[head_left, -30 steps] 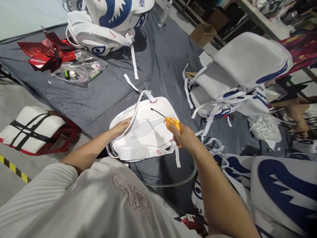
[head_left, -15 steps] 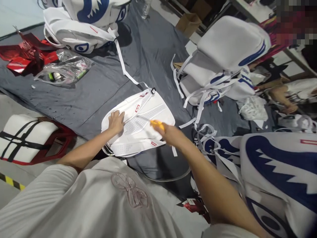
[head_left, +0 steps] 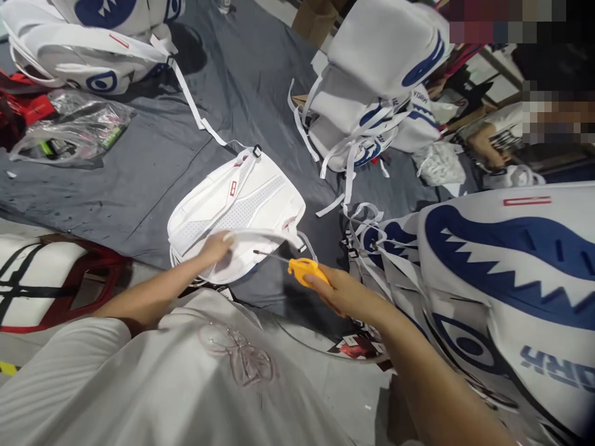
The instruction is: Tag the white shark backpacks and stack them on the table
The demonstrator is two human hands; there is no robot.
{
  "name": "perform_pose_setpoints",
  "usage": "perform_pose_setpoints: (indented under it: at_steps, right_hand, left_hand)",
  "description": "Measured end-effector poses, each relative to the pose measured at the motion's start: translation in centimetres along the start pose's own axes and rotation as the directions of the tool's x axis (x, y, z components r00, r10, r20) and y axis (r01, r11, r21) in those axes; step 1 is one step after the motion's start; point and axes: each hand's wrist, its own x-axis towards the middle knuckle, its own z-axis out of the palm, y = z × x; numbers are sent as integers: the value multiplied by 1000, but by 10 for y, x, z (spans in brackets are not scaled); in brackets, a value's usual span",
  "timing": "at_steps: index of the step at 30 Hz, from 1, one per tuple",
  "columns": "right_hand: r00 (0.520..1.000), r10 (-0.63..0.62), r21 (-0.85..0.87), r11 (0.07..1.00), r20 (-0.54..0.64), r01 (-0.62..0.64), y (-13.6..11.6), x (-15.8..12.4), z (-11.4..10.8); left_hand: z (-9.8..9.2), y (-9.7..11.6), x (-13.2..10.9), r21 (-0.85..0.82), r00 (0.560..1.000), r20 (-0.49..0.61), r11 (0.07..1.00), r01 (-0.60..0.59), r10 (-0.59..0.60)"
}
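A white backpack (head_left: 274,176) lies on the grey-covered table, its perforated back panel and straps facing up. My left hand (head_left: 217,248) is closed around the near shoulder strap (head_left: 260,234), which is lifted off the panel. My right hand (head_left: 337,290) grips a yellow air blow gun (head_left: 307,272). Its thin nozzle points left, just over the near side of the backpack and below the raised strap. A white webbing strap (head_left: 188,99) runs from the backpack's far buckle toward the back left.
White backpacks with blue shark faces stand at the back left (head_left: 100,46), back right (head_left: 376,49) and near right (head_left: 511,248). Clear plastic bags (head_left: 69,127) lie at the left. A white bundle with black straps (head_left: 28,272) sits beyond the table's left edge. Another person's arm (head_left: 486,145) shows at the right.
My left hand has moved from lying on the back panel to lifting the near shoulder strap. My right hand has drawn the blow gun nearer to me. The view has shifted right.
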Motion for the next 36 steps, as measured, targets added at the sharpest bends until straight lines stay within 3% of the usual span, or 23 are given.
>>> perform_pose_setpoints:
  at_steps: [2,3,5,7,9,10,13,17,19,21,23,24,26,27,29,30,32,34,36]
  right_hand:
    - [997,-9,101,995,74,2,9,-5,4]
    - [999,24,81,996,29,-26,12,-1,3]
    - [969,135,-40,988,-209,-146,14,15,-3]
    - [876,188,-135,953,-444,-273,10,34,-14]
    - [831,170,-177,936,-530,-304,2,48,-26]
    - [850,144,-191,943,-507,-273,-2,51,-31]
    - [955,49,-208,971,-292,-114,-9,52,-35]
    - [965,44,-163,983,-259,-89,-9,43,-20]
    - [987,3,-110,994,-161,-21,-11,38,-12]
    - [995,-36,-91,995,-95,27,-12,35,-10]
    - [965,41,-148,986,-259,-82,-13,35,-15]
    - [921,95,-174,970,-378,-172,-12,36,-19]
    - [831,152,-213,928,-535,-307,-10,38,-25]
    - [817,152,-237,913,-556,-332,-9,38,-26]
    - [836,135,-289,899,-532,-329,-6,36,-20]
    - [848,131,-308,894,-514,-325,-5,33,-14]
    - [867,128,-327,892,-482,-314,-1,25,5]
    - [897,128,-323,904,-422,-281,3,14,30]
    - [929,119,-308,922,-349,-233,9,3,59]
  left_hand:
    - [-7,8,12,-57,994,24,992,111,-110]
    - [-4,9,16,-85,988,41,985,152,-149]
    - [11,7,17,-129,981,52,973,192,-187]
    - [33,2,16,-154,986,18,974,167,-166]
    - [50,-1,14,-167,991,-27,978,122,-129]
    - [54,-2,14,-172,992,-35,979,112,-120]
    - [48,1,16,-178,986,23,969,169,-168]
    - [28,7,19,-152,965,125,957,247,-230]
    - [27,8,17,-115,968,123,966,233,-219]
    - [33,7,12,-58,979,94,981,186,-180]
    - [45,6,5,10,994,55,995,97,-98]
    - [52,5,1,125,1000,21,992,17,-20]
    - [65,6,-7,465,984,-29,874,-141,174]
    - [72,6,-9,617,966,-32,765,-184,258]
    - [80,9,-13,783,940,-7,587,-207,341]
    - [82,11,-14,792,942,5,574,-208,335]
    - [76,14,-16,792,948,50,566,-230,315]
    - [58,17,-20,756,923,60,587,-290,379]
    - [29,20,-24,603,866,-90,719,-345,491]
